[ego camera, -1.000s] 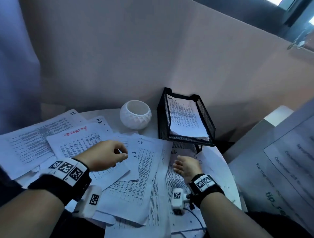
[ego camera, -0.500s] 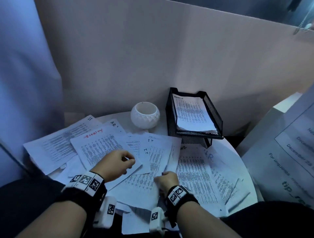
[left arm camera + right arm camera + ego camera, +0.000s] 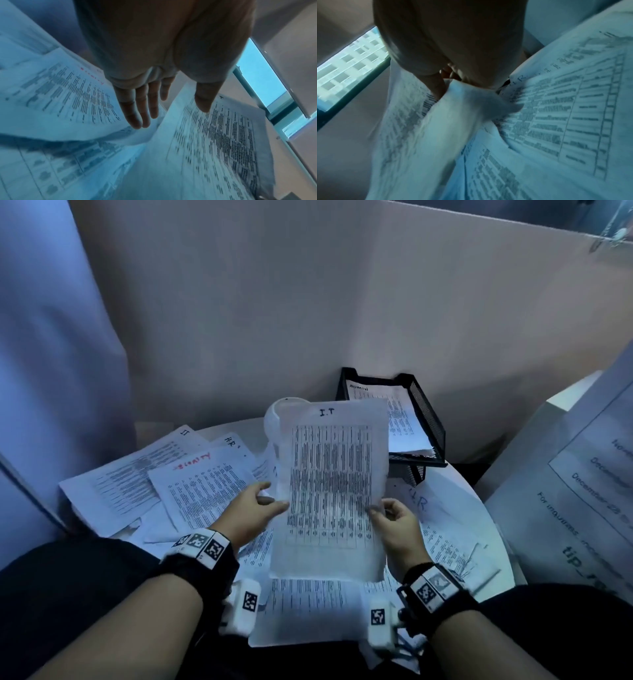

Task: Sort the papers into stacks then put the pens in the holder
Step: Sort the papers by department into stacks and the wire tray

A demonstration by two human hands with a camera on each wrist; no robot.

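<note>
Both hands hold up one sheet headed "I.T" (image 3: 330, 484): the right hand (image 3: 397, 523) pinches its right edge, and the left hand (image 3: 248, 513) has its thumb on the front at the left edge, with straight fingers that seem to lie behind. Its long axis runs from 6 to 12 o'clock, heading at 12. It hides most of the white holder (image 3: 272, 419) behind it. At 1 o'clock a black mesh tray (image 3: 430, 422) holds an "ADMIN" sheet. Loose papers (image 3: 205, 491) cover the round table (image 3: 479, 508) beneath; both wrist views are blurred.
</note>
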